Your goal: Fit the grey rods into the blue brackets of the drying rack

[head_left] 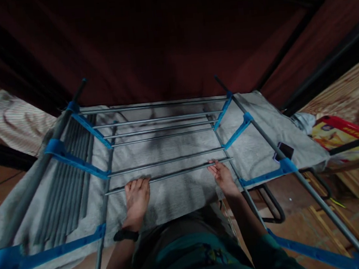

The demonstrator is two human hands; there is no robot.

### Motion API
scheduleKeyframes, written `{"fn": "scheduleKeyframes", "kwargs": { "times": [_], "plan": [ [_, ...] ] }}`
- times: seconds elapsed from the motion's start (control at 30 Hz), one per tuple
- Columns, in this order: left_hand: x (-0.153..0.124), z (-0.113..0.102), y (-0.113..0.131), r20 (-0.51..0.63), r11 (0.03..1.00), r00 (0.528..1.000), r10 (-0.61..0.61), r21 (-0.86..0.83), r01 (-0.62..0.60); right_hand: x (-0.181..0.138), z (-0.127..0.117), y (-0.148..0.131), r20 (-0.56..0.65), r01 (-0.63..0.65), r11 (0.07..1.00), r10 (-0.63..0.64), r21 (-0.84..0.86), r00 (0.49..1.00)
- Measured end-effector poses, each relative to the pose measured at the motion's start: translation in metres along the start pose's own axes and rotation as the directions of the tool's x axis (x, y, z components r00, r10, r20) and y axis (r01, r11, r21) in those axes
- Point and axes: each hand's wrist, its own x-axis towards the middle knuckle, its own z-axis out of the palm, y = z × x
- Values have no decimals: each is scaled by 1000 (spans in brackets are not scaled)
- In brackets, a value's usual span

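Note:
A thin grey metal rod [180, 172] lies crosswise in front of me, held near both ends. My left hand [137, 195], with a dark band at the wrist, is wrapped over its left part. The fingers of my right hand [221, 176] pinch it near its right end. Around it stands a rack frame of grey tubes with blue plastic brackets [84, 163] on the left and matching brackets [235, 130] on the right. Several crossbars [166, 161] span the two sides farther back. The held rod's ends lie close to the inner side tubes; whether they touch is unclear.
A grey cloth [174, 203] covers the surface beneath the frame. Several loose grey tubes [66, 185] lie side by side at left. A phone [284, 151] rests on the cloth at right, near a red and yellow package [343, 134]. Dark red fabric [157, 47] hangs behind.

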Motion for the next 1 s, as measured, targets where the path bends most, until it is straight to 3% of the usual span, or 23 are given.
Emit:
{"fn": "scheduleKeyframes", "kwargs": {
  "times": [0.7,1.0],
  "plan": [
    [-8,-2,-3,-20,1000,1000,-16,-7,15,-1,0,-13,-14,-25,998,26,50,1000],
    [-13,0,3,16,997,997,-72,26,71,4,-21,-15,-2,7,999,-7,-32,1000]
  ]
}}
